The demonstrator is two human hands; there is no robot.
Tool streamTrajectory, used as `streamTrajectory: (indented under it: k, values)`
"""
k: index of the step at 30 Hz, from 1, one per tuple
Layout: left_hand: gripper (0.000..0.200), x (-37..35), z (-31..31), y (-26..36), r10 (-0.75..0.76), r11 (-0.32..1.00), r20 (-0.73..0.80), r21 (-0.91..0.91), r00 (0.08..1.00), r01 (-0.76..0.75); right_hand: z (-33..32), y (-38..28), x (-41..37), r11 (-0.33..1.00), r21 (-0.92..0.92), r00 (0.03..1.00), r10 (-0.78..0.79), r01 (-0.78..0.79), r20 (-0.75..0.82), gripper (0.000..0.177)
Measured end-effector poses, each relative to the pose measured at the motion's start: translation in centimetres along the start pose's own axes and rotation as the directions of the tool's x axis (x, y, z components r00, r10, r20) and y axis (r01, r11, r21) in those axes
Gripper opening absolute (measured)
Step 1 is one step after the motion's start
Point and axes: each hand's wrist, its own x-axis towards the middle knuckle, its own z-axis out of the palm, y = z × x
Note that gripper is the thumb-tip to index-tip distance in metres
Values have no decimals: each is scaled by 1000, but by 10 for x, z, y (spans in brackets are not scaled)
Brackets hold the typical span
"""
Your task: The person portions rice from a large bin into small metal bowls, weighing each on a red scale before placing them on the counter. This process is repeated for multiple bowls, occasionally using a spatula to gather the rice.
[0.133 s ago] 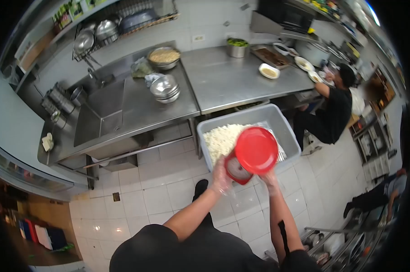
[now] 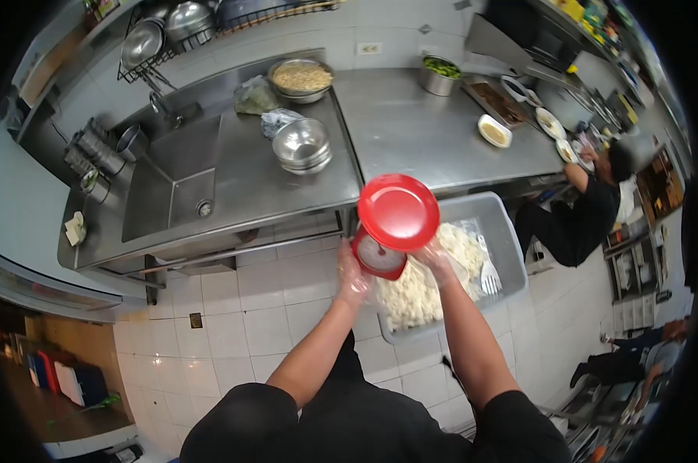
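A red kitchen scale (image 2: 397, 212) with a round plate on top and a dial on its front is held up between both hands. My left hand (image 2: 354, 275), in a clear plastic glove, is closed on the left side of its base. On the right side, my right hand (image 2: 435, 260), also gloved, grips the base under the plate; some fingers are hidden. Below the scale stands a grey plastic tub (image 2: 511, 241) with crumbly white food (image 2: 418, 301) in it. A white slotted spatula (image 2: 489, 278) lies at the tub's right side.
Steel bowls (image 2: 303, 145) are stacked on the steel counter (image 2: 395, 116), beside a sink (image 2: 168, 181). A pot of green vegetables (image 2: 440, 76) stands at the back. At the right, a co-worker (image 2: 584, 212) sits by the counter; another person (image 2: 638, 363) is farther off.
My hands have carried the scale left and up in view, away from the tub's middle towards the counter edge. The view has shifted, and more of the white food and the spatula shows.
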Motion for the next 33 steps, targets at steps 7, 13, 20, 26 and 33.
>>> streamTrajectory:
  k: [7,13,20,26,33]
  values:
    - [44,87,5,50,259,956,-81,-118,962,-267,45,24,157,979,181,973,53,-94,223,35]
    - [51,122,60,70,124,983,-649,184,750,-4,41,20,203,935,322,979,93,-149,183,42]
    - [25,128,-5,136,377,762,-302,639,876,-108,40,31,240,803,524,955,182,-283,235,48]
    - [53,213,42,278,723,216,-138,976,677,-32,44,25,235,976,203,988,50,-80,149,55]
    - [44,195,9,303,703,-488,225,843,675,227,-6,31,165,951,209,973,229,-229,24,29]
